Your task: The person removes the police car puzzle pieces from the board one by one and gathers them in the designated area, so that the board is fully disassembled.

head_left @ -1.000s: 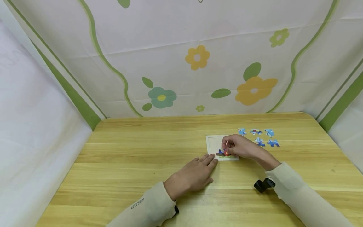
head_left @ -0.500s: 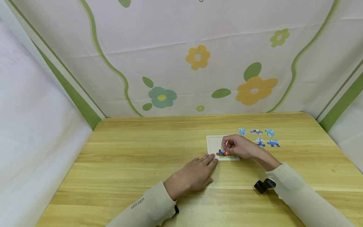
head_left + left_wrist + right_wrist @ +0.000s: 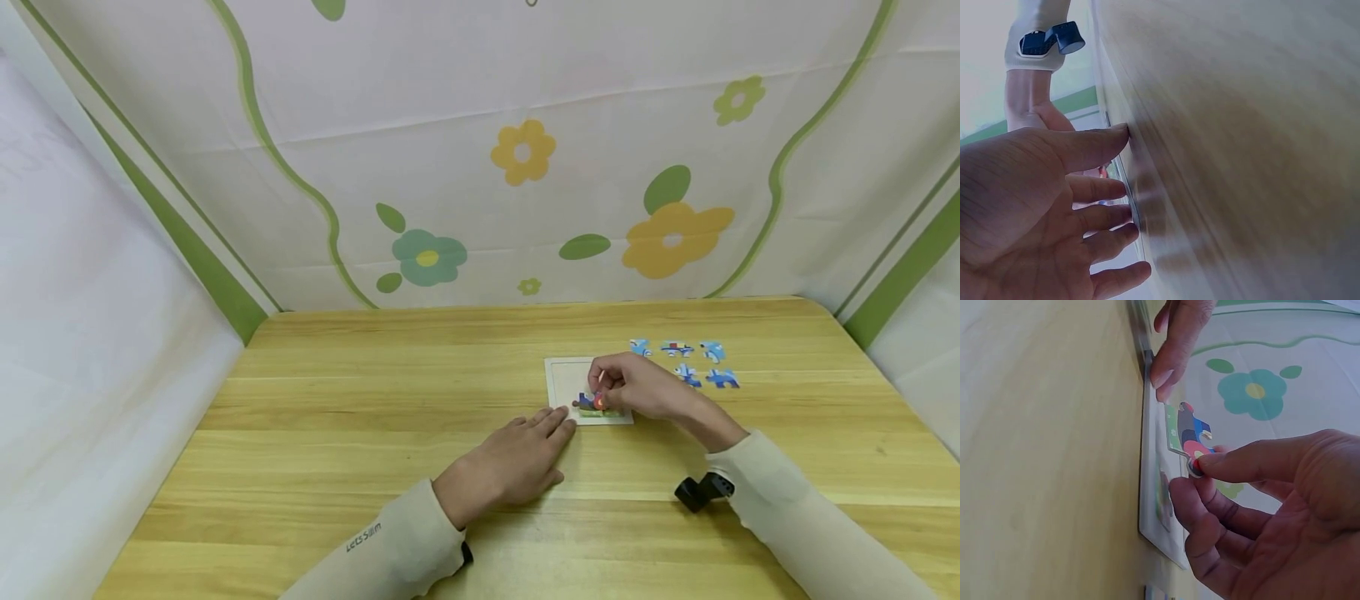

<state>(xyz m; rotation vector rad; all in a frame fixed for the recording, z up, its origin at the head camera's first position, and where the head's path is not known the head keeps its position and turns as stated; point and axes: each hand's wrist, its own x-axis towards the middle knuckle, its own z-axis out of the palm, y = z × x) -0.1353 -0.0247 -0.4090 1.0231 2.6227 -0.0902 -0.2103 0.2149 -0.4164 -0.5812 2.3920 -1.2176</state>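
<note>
My right hand (image 3: pixel 637 387) pinches a jigsaw puzzle piece (image 3: pixel 1186 434) printed in red, blue, grey and green, between thumb and fingers. In the right wrist view the piece stands tilted just over the white puzzle board (image 3: pixel 1150 437); whether its lower edge touches is unclear. Another coloured piece (image 3: pixel 1164 503) lies on the board below the fingers. My left hand (image 3: pixel 517 460) lies with fingers extended, its fingertips resting on the near left corner of the board (image 3: pixel 553 385). Seen from the left wrist, its thumb (image 3: pixel 1100 145) is spread from the other fingers.
Several loose blue-and-white puzzle pieces (image 3: pixel 722 379) lie right of and behind the board, one of them with a red patch (image 3: pixel 677 348). The wooden table (image 3: pixel 360 400) ends at a flower-printed cloth wall (image 3: pixel 465 192). A black wrist camera (image 3: pixel 701 492) hangs under the right sleeve.
My right hand has shifted very slightly right, and the pinched piece has tilted a little. The left hand and the board stay where they were.
</note>
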